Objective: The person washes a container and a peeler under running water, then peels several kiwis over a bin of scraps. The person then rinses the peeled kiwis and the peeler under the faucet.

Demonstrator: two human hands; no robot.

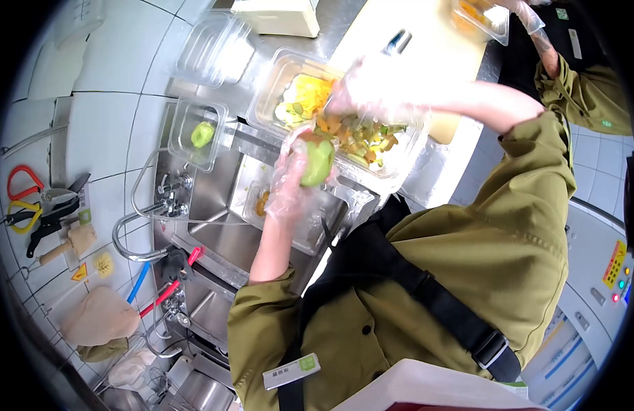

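Gloved left fingers (295,164) clamp a partly peeled green fruit (318,163) beside a clear tub of peelings (365,145) — the right hand (354,92) blurs above the tub, its fingers' state impossible to tell. A peeled green piece (202,134) sits in another container (213,156) near the faucet (168,205).

Before us lies a tub (262,103), peelings (372,144) inside it. We have the board (444,127) beyond and right of it, stacked boxes (211,48) to its far left, and sinks (224,236) nearer on our left, between us and the wall (115,123) with hanging tools (53,202).
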